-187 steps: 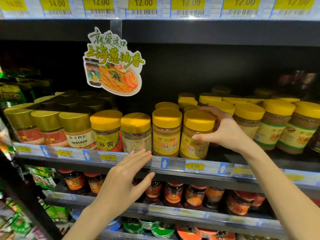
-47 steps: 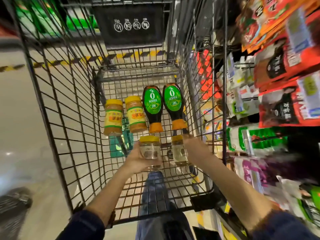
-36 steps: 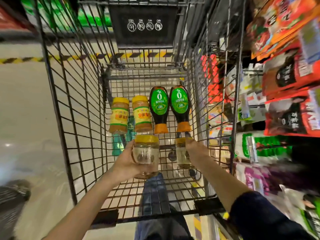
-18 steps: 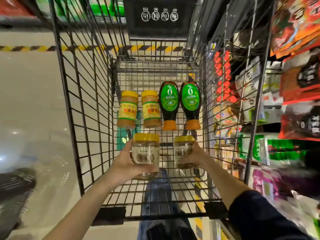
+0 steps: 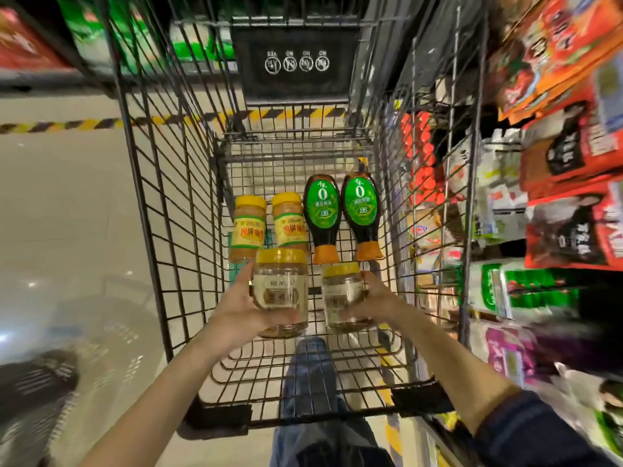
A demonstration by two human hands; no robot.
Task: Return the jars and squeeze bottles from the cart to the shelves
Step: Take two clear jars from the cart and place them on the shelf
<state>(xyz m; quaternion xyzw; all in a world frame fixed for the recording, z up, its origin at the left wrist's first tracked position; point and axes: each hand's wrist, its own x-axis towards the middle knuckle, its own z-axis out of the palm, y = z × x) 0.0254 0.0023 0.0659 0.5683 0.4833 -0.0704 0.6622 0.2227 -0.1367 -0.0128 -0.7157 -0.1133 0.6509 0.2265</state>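
I look down into a black wire cart (image 5: 175, 230). My left hand (image 5: 241, 311) grips a clear yellow-lidded jar (image 5: 281, 293), raised above the cart floor. My right hand (image 5: 372, 299) grips a second, smaller-looking clear jar with a yellow lid (image 5: 342, 294) beside it. Behind them on the cart floor lie two yellow-lidded jars with yellow labels (image 5: 247, 227) (image 5: 290, 222). To their right lie two dark squeeze bottles with green labels and orange caps (image 5: 322, 219) (image 5: 362, 217).
Shelves of red, orange and green packets (image 5: 556, 183) run close along the cart's right side. Pale floor (image 5: 67, 214) with a yellow-black striped line lies to the left. My leg in jeans (image 5: 313, 382) shows under the cart's near end.
Both hands have lifted their jars a little higher and nearer to the camera. The jars and bottles lying in the cart have not moved.
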